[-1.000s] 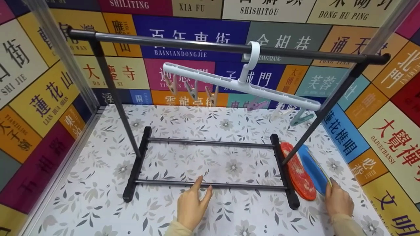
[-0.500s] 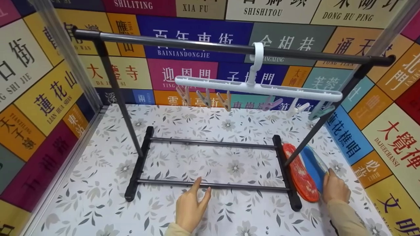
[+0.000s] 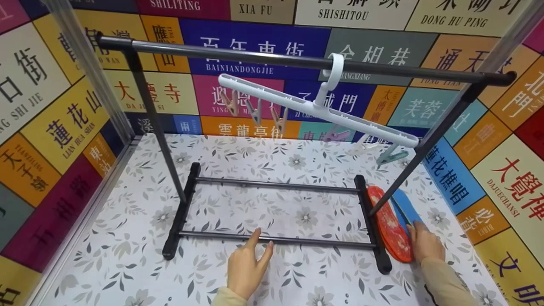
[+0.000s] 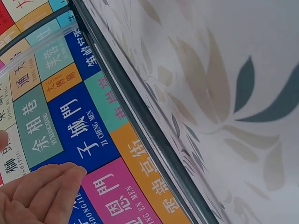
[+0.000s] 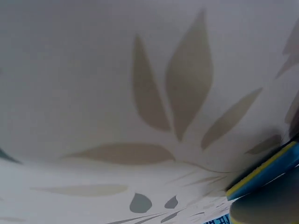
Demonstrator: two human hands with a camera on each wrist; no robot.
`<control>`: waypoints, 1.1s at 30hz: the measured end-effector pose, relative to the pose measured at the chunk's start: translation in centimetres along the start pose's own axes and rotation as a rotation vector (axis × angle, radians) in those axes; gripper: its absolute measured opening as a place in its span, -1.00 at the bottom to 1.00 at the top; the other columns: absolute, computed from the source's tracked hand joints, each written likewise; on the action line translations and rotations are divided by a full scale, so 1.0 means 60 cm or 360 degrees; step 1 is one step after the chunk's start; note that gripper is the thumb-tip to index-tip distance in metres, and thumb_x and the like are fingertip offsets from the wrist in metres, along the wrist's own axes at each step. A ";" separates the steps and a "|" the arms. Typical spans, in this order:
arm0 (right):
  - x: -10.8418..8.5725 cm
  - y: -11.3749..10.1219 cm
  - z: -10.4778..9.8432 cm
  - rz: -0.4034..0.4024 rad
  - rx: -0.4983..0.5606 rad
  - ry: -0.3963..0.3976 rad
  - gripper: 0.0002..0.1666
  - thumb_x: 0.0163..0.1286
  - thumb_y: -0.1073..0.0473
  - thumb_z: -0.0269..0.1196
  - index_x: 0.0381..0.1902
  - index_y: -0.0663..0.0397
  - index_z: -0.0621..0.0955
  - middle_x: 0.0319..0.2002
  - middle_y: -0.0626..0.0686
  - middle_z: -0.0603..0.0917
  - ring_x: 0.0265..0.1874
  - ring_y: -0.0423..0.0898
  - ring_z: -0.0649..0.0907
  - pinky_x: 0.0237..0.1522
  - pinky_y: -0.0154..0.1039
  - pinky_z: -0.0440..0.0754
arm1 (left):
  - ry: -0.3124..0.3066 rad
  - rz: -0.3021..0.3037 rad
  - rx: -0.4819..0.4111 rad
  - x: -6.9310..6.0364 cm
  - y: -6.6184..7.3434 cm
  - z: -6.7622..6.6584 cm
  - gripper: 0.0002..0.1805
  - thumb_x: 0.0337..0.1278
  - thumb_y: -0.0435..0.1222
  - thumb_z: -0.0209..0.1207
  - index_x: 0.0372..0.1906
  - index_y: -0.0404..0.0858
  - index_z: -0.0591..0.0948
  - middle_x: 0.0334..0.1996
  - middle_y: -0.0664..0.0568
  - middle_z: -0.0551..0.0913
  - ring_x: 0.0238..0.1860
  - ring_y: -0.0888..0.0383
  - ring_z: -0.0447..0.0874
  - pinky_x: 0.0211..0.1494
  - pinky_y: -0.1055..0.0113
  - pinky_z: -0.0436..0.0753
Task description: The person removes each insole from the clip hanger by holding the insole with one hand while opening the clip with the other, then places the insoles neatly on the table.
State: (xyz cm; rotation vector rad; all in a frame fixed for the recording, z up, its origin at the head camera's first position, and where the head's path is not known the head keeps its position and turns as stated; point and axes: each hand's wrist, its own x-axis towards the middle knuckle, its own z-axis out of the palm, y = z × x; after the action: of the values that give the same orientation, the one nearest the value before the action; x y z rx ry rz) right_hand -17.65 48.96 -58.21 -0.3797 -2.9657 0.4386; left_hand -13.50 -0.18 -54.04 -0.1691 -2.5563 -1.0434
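At the right of the head view, my right hand (image 3: 428,244) pinches the near end of a blue insole (image 3: 411,208) with a yellow edge. Part of that insole (image 5: 266,173) shows at the lower right of the right wrist view. A red patterned insole (image 3: 390,229) lies flat to its left, against the rack's right foot. My left hand (image 3: 246,267) holds nothing; its index finger and thumb extend towards the rack's near lower bar (image 3: 297,241), and contact with it cannot be made out. Whether the blue is one insole or two overlapping is unclear.
A dark metal clothes rack (image 3: 255,55) stands on the flower-patterned tabletop (image 3: 102,238). From its top rail hangs a white clip hanger (image 3: 314,108), tilted with its left end higher, bearing several pastel pegs. Walls with coloured street-name panels (image 3: 259,42) enclose the table.
My right hand has moved left with the blue insole, whose yellow edge now lies closer to the red one. The hanger swung level and tilted again. My left hand stays put.
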 end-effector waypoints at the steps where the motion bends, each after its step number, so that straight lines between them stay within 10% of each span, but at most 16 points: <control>1: 0.000 0.000 0.001 -0.0007 0.0005 -0.0042 -0.37 0.61 -0.07 -0.14 0.30 0.38 0.37 0.10 0.60 0.48 -0.01 0.60 0.51 -0.04 0.43 0.46 | 0.0003 -0.0005 0.0005 0.000 0.000 0.000 -0.48 0.27 -0.01 0.21 0.13 -0.32 0.64 -0.24 -0.22 0.78 -0.39 -0.09 0.79 -0.33 0.13 0.69; 18: -0.005 0.018 0.002 -0.0053 0.0122 -0.0389 -0.20 0.63 -0.12 -0.36 0.48 0.46 0.03 0.45 0.56 -0.05 0.41 0.54 0.00 0.34 0.44 -0.01 | 0.0074 0.0028 0.0027 0.002 -0.009 0.001 -0.53 0.24 -0.07 0.25 0.11 -0.31 0.66 -0.34 -0.21 0.78 -0.47 -0.05 0.76 -0.38 0.15 0.67; 33: -0.011 0.019 0.009 0.0017 0.0201 -0.0366 -0.26 0.64 -0.04 -0.34 0.51 0.42 -0.06 0.48 0.52 -0.18 0.47 0.47 -0.16 0.37 0.43 -0.11 | 0.0054 0.0021 0.0020 0.010 -0.014 -0.005 -0.52 0.22 -0.09 0.27 0.11 -0.32 0.65 -0.53 -0.09 0.74 -0.67 0.13 0.59 -0.51 0.20 0.58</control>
State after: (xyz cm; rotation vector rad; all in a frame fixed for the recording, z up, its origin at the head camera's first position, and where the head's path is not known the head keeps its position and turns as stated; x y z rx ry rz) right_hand -16.81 49.69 -59.13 -0.3534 -3.1343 0.7123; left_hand -14.16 -1.00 -54.16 -0.1630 -2.5275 -1.0162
